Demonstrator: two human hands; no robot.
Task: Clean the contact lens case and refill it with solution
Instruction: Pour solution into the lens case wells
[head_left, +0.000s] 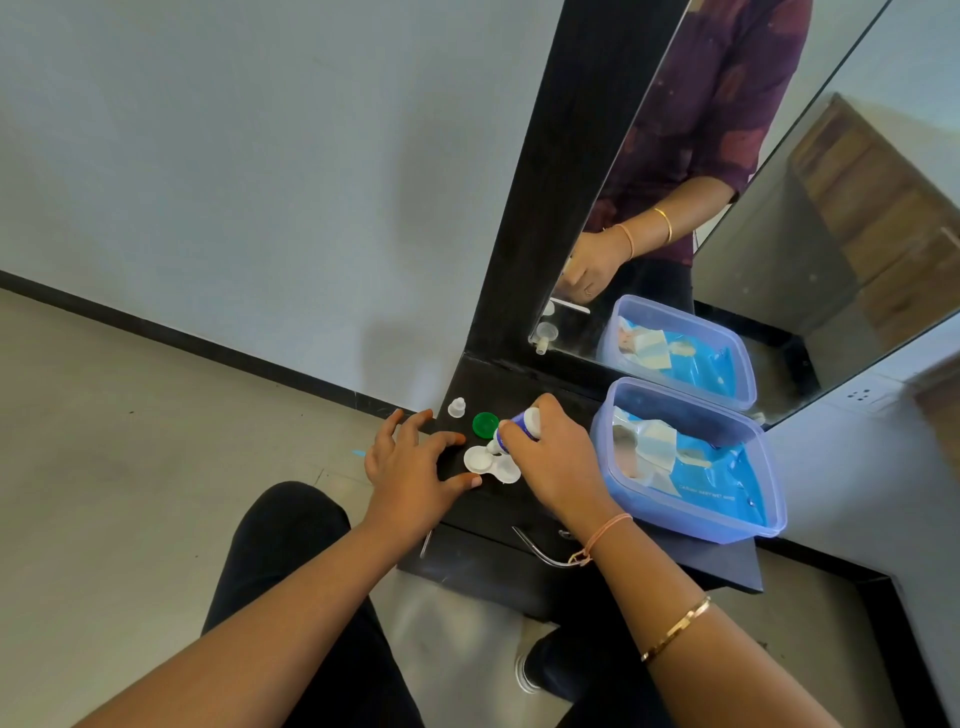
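A white contact lens case (485, 463) lies open on the black dresser top (524, 395), both wells uncovered. My right hand (558, 460) grips a small white solution bottle (522, 425) tipped down, its nozzle over the case's left well. My left hand (410, 460) rests beside the case with fingers spread, thumb tip close to the left well, holding nothing. A green lid (485, 424) sits just behind the case. The bottle's clear cap (456, 407) stands further back left.
A blue plastic tub (769, 519) holding packets of wipes stands at the right of the dresser top. A mirror (727, 208) in a black frame rises behind. A metal drawer handle (540, 553) juts from the front. Floor lies to the left.
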